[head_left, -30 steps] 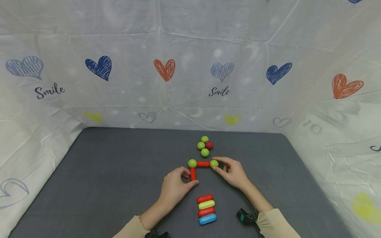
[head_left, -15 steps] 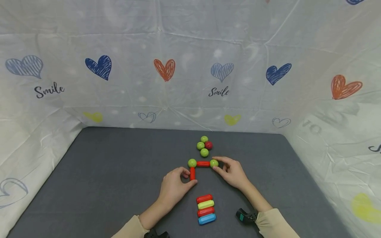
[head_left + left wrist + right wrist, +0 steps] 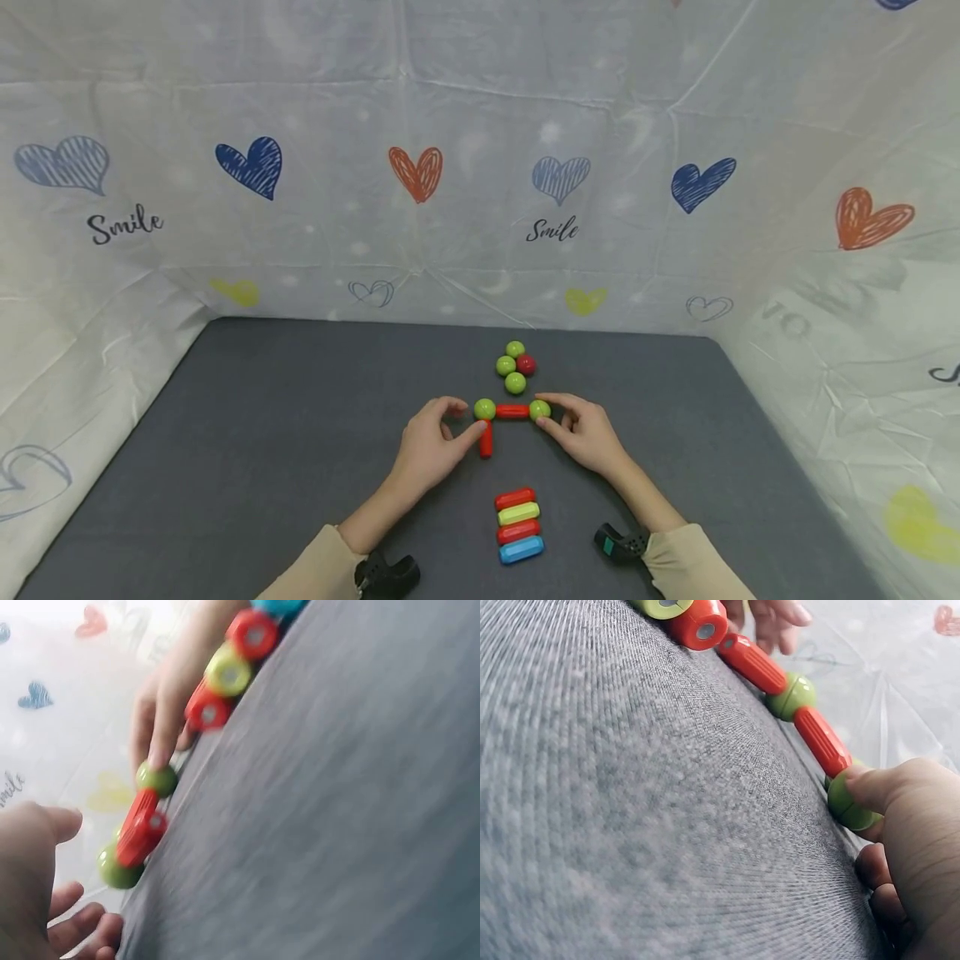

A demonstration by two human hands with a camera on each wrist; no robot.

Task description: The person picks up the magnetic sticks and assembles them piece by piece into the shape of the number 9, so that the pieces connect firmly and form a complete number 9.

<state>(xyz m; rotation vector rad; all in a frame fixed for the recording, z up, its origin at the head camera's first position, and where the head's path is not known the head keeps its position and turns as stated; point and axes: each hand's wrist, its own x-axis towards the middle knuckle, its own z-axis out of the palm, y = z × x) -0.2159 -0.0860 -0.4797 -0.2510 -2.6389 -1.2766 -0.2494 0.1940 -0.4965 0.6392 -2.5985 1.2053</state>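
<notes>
On the dark table, two red toy rods join at a green ball (image 3: pixel 484 409) in a corner shape. One red rod (image 3: pixel 512 412) runs right to a second green ball (image 3: pixel 539 409); the other red rod (image 3: pixel 486 440) points toward the person. My right hand (image 3: pixel 588 433) pinches the right-hand ball between thumb and fingers, its thumb pressing the ball (image 3: pixel 847 806) in the right wrist view. Beside the corner ball my left hand (image 3: pixel 431 442) has thumb and fingers spread apart. In the left wrist view, a gap shows between this hand (image 3: pixel 45 885) and the corner ball (image 3: pixel 120 867).
Nearer the person lies a row of loose rods: two red, one yellow (image 3: pixel 518 513) and one blue (image 3: pixel 521 550), with grey discs at their ends. Behind the joined pieces sit several green balls (image 3: pixel 515 383) and a red ball (image 3: pixel 526 365). A printed sheet (image 3: pixel 480 208) hangs behind the table.
My left hand has let go of the near red rod and moved away from the person, up to the corner ball. My right hand keeps its hold on the right-hand ball.
</notes>
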